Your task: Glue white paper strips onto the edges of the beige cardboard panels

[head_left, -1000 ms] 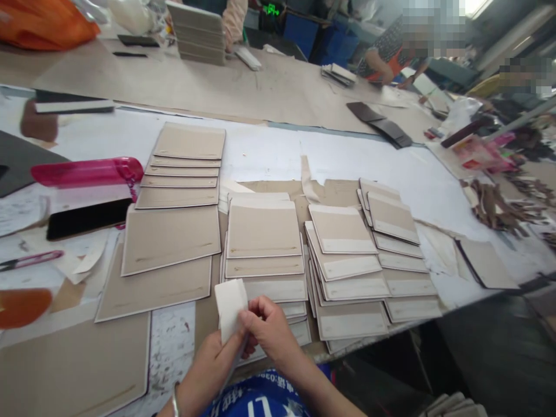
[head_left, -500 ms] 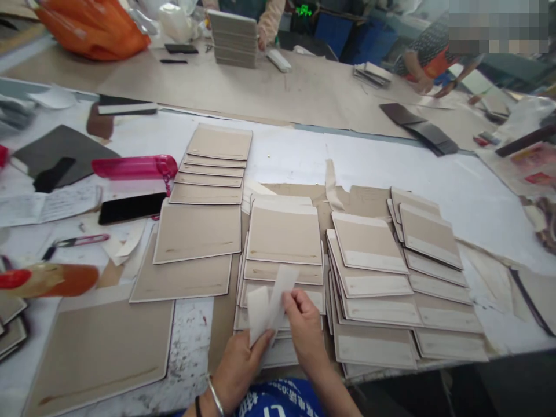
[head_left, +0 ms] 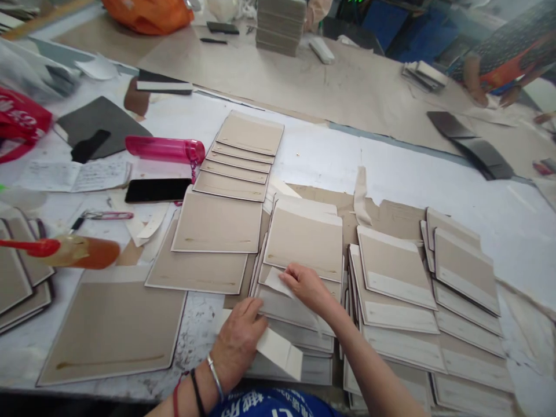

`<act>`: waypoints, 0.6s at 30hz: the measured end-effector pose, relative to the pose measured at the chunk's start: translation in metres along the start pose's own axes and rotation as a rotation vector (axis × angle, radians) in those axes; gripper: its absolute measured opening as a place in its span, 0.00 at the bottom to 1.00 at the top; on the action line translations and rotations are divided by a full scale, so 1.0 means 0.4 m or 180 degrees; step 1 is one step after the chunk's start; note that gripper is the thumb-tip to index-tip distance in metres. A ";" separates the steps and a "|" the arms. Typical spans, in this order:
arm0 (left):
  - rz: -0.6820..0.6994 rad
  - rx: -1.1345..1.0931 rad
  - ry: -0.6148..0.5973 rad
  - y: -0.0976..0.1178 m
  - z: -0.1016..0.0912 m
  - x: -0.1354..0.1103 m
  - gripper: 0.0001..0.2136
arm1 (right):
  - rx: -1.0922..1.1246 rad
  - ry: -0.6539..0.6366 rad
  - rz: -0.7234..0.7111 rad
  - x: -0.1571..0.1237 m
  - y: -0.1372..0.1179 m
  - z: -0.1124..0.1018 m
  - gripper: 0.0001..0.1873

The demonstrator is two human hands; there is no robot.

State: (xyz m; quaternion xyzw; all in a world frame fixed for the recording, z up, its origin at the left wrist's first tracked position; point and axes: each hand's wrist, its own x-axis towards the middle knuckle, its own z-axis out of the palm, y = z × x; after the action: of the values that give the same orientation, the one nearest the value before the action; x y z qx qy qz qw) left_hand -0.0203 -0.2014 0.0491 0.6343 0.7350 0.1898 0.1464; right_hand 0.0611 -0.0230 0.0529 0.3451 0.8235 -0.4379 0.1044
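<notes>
My left hand (head_left: 237, 341) rests palm down near the table's front edge, its fingers lying over a white paper strip (head_left: 278, 350) that sticks out to the right. My right hand (head_left: 306, 284) presses the end of another white strip (head_left: 274, 280) onto a tan card in the middle fanned stack (head_left: 304, 243); the fingers are curled on the strip. More fanned stacks of tan cards with white edges (head_left: 395, 272) lie to the right, and larger tan boards (head_left: 217, 223) to the left.
A pink bottle (head_left: 165, 149), a black phone (head_left: 157, 190), pink scissors (head_left: 104, 215) and an orange glue bottle (head_left: 73, 252) lie at left. A tall card stack (head_left: 280, 26) and an orange bag (head_left: 150, 14) sit far across. Other people's arms (head_left: 473, 78) work at the far right.
Both hands came down from holding the strips up in front of me. The right hand moved forward onto the middle stack; the left hand dropped flat with its strip. The view shifted left.
</notes>
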 end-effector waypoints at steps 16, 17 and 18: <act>0.0060 -0.0035 0.0048 -0.060 0.051 0.017 0.09 | -0.1268 -0.0403 0.0179 0.059 -0.039 -0.003 0.14; 0.0075 -0.0033 0.0027 -0.060 0.049 0.020 0.09 | -0.1301 -0.0413 0.0190 0.060 -0.039 -0.001 0.14; 0.0081 -0.0046 0.0008 -0.060 0.046 0.023 0.09 | -0.1333 -0.0427 0.0199 0.061 -0.039 0.001 0.14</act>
State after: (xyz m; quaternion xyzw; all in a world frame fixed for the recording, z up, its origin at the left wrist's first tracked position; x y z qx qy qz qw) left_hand -0.0342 -0.1935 0.0218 0.6423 0.7257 0.1977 0.1475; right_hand 0.0326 -0.0174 0.0513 0.3114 0.8766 -0.2759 0.2419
